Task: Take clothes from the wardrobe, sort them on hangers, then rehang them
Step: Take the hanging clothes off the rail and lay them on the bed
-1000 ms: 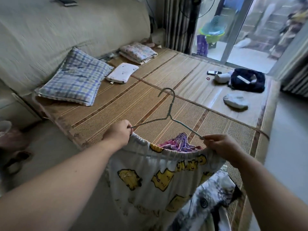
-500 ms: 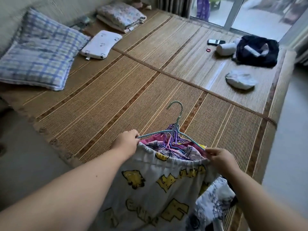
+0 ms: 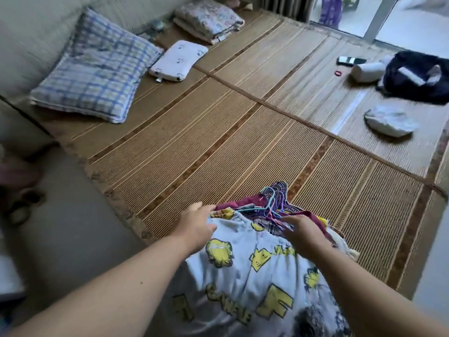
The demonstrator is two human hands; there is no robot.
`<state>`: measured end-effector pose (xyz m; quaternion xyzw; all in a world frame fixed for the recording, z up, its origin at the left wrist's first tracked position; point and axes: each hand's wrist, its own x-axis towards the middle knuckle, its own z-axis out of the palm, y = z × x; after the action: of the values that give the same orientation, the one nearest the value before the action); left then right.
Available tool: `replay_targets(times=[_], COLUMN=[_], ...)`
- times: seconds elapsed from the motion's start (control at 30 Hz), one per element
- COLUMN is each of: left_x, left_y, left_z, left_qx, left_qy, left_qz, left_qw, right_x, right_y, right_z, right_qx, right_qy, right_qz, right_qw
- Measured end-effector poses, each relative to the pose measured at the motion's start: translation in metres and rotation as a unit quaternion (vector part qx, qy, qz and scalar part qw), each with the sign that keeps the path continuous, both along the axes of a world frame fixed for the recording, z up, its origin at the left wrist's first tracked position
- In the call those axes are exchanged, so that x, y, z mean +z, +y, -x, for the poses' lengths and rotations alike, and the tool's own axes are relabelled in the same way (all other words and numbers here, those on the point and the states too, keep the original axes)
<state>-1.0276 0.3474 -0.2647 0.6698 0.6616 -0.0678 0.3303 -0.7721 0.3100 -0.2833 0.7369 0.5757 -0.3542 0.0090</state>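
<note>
Clothes on hangers lie piled at the bamboo mat's near edge. Left hand rests loosely spread on the cartoon-print waistband; right hand looks half-curled over the wires. Best to square the hooks together before sorting further.

A plaid pillow, small white pillow and possibly a phone lie on the woven mat.

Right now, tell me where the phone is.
Head view, upper right: the phone lies on the woven mat, just left of the dark bag and above the white roll.
</note>
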Motion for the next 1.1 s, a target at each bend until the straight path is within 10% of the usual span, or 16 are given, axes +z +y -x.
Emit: replay_targets(times=[0.47, 1.1], left_x=[0.255, 0.538], left_y=[-0.133, -0.408], left_z=[0.233, 0.433], left_qx=[0.128, 0.397], left_qy=[0.098, 0.412], left_qz=[-0.282, -0.491], left_qw=[0.946, 0.657], right_x=[0.245, 0.492], right_y=[-0.018, -0.192], right_z=[0.353, 0.704], right_qx=[0.397, 0.616], right_qy=[0.134, 0.389], right_qz=[-0.289, -0.425], right_qw=[0.861, 0.537])
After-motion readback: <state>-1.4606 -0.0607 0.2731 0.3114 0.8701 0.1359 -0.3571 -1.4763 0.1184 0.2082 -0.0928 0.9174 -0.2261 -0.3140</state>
